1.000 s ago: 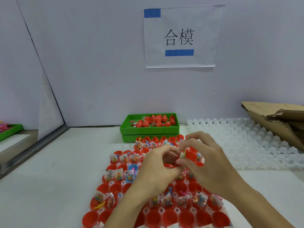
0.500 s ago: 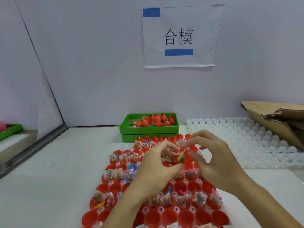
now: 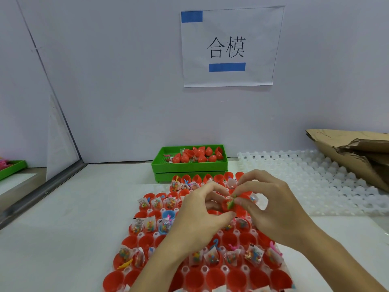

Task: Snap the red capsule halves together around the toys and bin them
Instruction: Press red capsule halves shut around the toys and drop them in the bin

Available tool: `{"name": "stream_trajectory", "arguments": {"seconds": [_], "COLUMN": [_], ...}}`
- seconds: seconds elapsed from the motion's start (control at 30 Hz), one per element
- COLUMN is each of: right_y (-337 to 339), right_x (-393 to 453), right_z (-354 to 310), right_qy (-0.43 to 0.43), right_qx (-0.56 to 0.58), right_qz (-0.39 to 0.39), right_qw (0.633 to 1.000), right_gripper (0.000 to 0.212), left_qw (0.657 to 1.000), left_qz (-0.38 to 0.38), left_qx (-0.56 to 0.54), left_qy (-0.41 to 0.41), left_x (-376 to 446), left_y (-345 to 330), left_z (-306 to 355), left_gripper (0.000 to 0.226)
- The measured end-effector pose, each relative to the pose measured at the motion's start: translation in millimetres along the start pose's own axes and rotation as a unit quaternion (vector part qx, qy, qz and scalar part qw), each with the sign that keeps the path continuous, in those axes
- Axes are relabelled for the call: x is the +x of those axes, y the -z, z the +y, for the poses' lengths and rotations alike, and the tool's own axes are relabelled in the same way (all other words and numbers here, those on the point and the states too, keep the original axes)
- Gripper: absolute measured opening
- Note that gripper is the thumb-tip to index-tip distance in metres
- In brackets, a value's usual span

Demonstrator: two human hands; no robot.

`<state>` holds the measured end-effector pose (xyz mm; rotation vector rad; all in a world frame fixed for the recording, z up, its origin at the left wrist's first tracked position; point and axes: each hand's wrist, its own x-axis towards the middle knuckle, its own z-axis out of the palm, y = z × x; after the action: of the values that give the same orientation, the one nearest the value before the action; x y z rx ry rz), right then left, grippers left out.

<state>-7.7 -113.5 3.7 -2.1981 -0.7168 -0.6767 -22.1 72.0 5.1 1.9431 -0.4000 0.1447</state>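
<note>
A white grid tray (image 3: 205,270) in front of me holds several red capsule halves, many with small bagged toys in them. Above its middle, my left hand (image 3: 197,218) grips a red capsule half (image 3: 225,206) between thumb and fingers. My right hand (image 3: 271,209) pinches a small green and yellow toy (image 3: 230,203) at the mouth of that half. Behind the tray stands a green bin (image 3: 189,167) with several closed red capsules (image 3: 197,154) inside.
An unfilled white grid tray (image 3: 305,180) lies at the right, with torn cardboard (image 3: 357,152) behind it. Another green tray (image 3: 11,169) shows at the far left behind a partition. One blue capsule half (image 3: 168,214) sits among the red ones.
Both hands have lifted slightly and drawn together; the right hand's fingers now press the green toy down at the red half held in the left hand.
</note>
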Motion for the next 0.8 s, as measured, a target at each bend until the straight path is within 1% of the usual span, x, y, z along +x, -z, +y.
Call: {"name": "stream_trajectory", "arguments": {"seconds": [0.23, 0.43, 0.67, 0.8], "right_y": [-2.1, -0.9, 3.4, 2.0], "right_x": [0.2, 0.2, 3.6, 5.1], "right_z": [1.3, -0.5, -4.1, -6.6], "right_qy": [-0.003, -0.005, -0.016, -0.028], "right_qx": [-0.016, 0.002, 0.045, 0.074], "right_qz": [-0.004, -0.004, 0.011, 0.022], "right_qw": [1.000, 1.000, 0.999, 0.997], "right_gripper": [0.018, 0.022, 0.021, 0.025], "left_qw": [1.000, 1.000, 0.999, 0.999], "left_qz": [-0.012, -0.010, -0.022, -0.030], "left_qx": [0.010, 0.006, -0.028, -0.037], "left_qy": [-0.013, -0.006, -0.016, -0.022], "left_x": [-0.5, -0.1, 1.3, 0.9], "left_y": [-1.1, -1.4, -0.3, 1.0], "left_z": [-0.8, -1.9, -1.5, -0.9], "left_gripper": [0.036, 0.041, 0.027, 0.028]}}
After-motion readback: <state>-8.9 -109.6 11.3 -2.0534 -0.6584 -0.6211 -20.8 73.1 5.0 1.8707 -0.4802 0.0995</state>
